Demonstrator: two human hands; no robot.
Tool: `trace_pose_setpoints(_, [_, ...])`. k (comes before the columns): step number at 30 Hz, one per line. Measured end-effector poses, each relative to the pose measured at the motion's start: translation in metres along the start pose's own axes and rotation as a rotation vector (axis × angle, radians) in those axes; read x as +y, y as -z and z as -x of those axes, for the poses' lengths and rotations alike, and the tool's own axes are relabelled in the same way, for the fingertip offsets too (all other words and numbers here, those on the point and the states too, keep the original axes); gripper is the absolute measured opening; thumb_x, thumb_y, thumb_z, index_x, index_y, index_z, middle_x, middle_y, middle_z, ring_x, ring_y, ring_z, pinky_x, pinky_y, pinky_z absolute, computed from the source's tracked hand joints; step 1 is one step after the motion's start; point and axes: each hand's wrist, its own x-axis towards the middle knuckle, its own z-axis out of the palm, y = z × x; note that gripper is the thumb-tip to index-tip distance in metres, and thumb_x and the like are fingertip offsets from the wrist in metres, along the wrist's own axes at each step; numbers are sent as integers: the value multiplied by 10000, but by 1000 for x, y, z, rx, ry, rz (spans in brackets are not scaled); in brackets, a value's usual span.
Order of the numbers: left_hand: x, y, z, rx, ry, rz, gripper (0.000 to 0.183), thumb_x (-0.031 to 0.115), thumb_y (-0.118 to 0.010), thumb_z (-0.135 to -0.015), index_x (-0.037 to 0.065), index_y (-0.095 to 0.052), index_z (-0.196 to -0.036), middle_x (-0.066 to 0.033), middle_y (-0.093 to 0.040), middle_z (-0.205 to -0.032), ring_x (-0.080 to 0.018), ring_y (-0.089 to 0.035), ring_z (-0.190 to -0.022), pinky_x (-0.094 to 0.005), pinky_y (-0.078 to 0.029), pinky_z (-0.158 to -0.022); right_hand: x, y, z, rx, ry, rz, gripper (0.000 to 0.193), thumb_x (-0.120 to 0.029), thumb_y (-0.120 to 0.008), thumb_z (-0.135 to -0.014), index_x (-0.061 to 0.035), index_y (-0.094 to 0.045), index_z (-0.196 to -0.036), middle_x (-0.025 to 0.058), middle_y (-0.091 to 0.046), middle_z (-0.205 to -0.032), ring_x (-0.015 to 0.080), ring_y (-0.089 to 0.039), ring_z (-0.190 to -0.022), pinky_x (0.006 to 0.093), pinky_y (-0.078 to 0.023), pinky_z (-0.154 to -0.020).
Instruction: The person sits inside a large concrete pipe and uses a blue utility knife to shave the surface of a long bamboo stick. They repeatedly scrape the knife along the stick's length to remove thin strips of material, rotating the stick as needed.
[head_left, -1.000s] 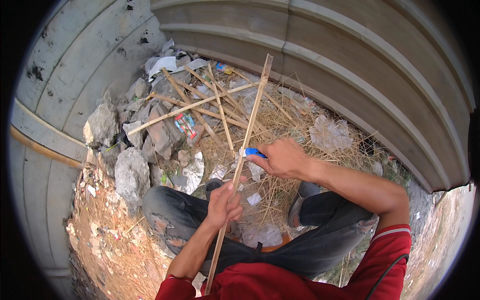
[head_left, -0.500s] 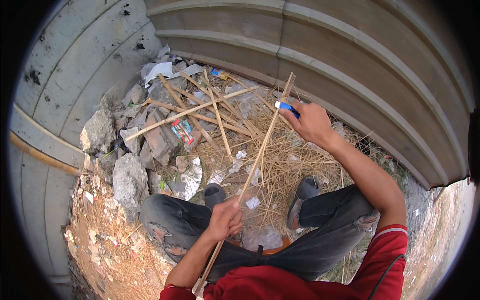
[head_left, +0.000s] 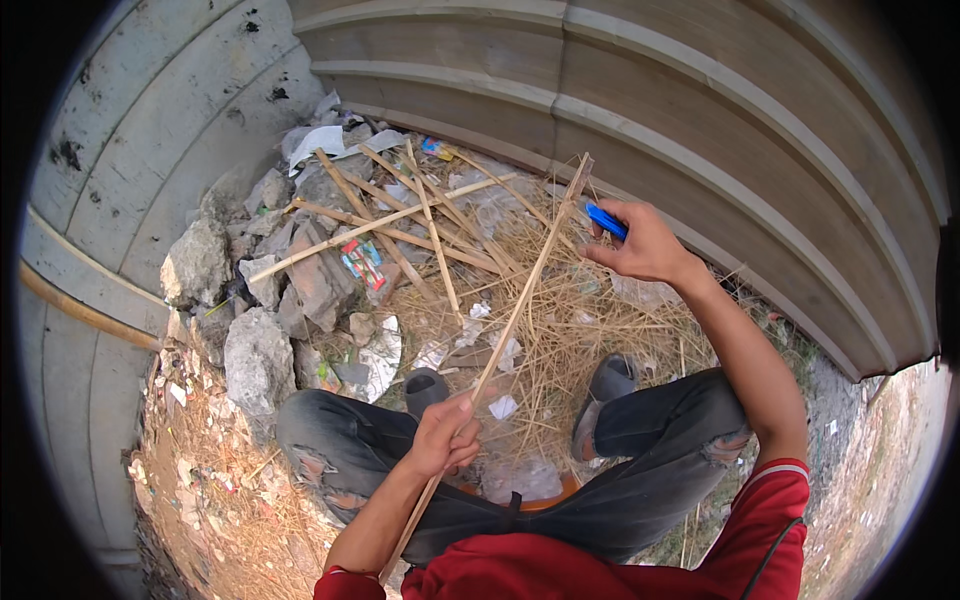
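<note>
Bamboo strip [head_left: 526, 290], long and narrow, slants across the middle of the frame from the upper centre, a little right, down to the lower edge left of centre, tilted with its top leaning right. The left hand [head_left: 445, 437], low and left of centre, has its grip closed around the strip, thumb lying along it. The right hand [head_left: 640, 240], right of the upper centre, pinches a blue tool [head_left: 607, 221] between thumb and fingers; this tool sits just beside the strip's upper end, with a gap between them.

Left of the strip, in the upper middle, crossed bamboo sticks [head_left: 444, 270] lie over rubble. Grey rocks [head_left: 260, 360] are heaped at centre left, with a red and blue packet [head_left: 362, 262] beside the sticks. Dry straw [head_left: 560, 350] covers the ground at centre. A ribbed metal wall [head_left: 700, 120] curves over the upper right; a pale stained wall [head_left: 130, 120] fills the left. At the bottom are the person's worn dark jeans [head_left: 660, 430], torn at the knees, grey sandals [head_left: 613, 378] and a red shirt [head_left: 520, 570].
</note>
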Motion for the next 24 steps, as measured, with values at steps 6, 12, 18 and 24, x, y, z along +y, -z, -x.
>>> trace_pose_setpoints(6, [-6,-1,-1,-46,29,-58,507,349,-420,-1134,32,-458,-1528,48,-283,-562,-59,-257,-381,-249,-266,-391,-2,1,-3,78,215,173,258,-197,-836,-842,-76,-741,-1050,97,-719,-887,301,-705,-845,389,-549,-740])
trace_pose_setpoints(12, [-12,-1,0,-71,60,-73,510,362,-425,-1133,44,-463,-1529,50,-272,-562,-59,-251,-391,-254,-246,-402,26,3,-11,-85,113,-10,168,-205,-805,-879,-74,-753,-970,69,-748,-865,237,-740,-819,364,-551,-733])
trace_pose_setpoints(18, [-11,-3,-1,-118,110,-38,486,326,-416,-1137,48,-465,-1533,48,-292,-578,-60,-268,-397,-261,-301,-438,57,5,-7,107,-219,-822,238,-261,-756,-971,-35,-692,-1003,37,-688,-733,95,-586,-588,289,-451,-550])
trace_pose_setpoints(24, [-7,-2,0,-109,87,36,511,362,-400,-1136,30,-443,-1522,51,-286,-570,-56,-254,-387,-255,-254,-408,29,13,-7,444,-443,-613,518,-378,-786,-951,14,-600,-1234,22,-656,-757,46,-522,-608,231,-413,-550])
